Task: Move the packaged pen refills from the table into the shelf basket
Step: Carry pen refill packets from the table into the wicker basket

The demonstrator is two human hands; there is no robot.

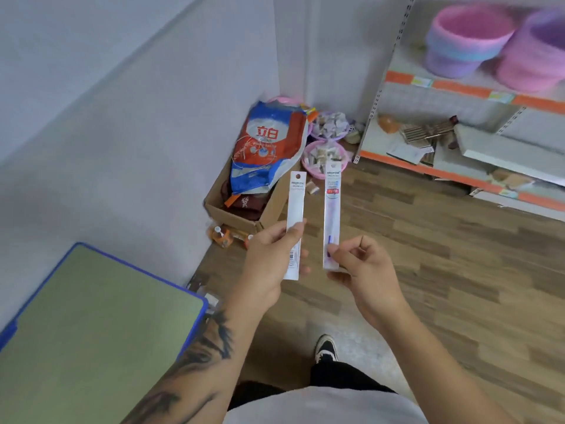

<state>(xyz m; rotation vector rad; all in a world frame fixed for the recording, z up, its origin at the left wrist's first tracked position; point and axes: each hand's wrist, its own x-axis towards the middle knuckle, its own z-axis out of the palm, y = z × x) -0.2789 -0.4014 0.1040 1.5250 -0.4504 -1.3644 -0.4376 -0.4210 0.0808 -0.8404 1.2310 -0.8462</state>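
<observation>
Refill packs, two of them, are held upright in the air above the wood floor point(428, 255), one in each hand, side by side and a little apart. The left hand point(269, 264) pinches the left pack point(296, 209) near its lower end, thumb across the front and fingers behind; this pack is white with a barcode low down and a hang hole at the top. The right hand point(363, 270) pinches the right pack point(331, 209) at its lower end between thumb and curled fingers (a red label sits near its top, and a blue refill shows through the clear film lower down). The green tabletop point(91, 316) with its blue edge lies at lower left, apart from both hands. On the shelf point(458, 87) at upper right stand two soft baskets touching each other, a pink-and-blue basket point(464, 41) and a purple-pink basket point(538, 56), both blurred. In the corner a cardboard box point(269, 215) carries a red-and-blue bag point(269, 148), with two pink bowls point(324, 157) just beside it.
</observation>
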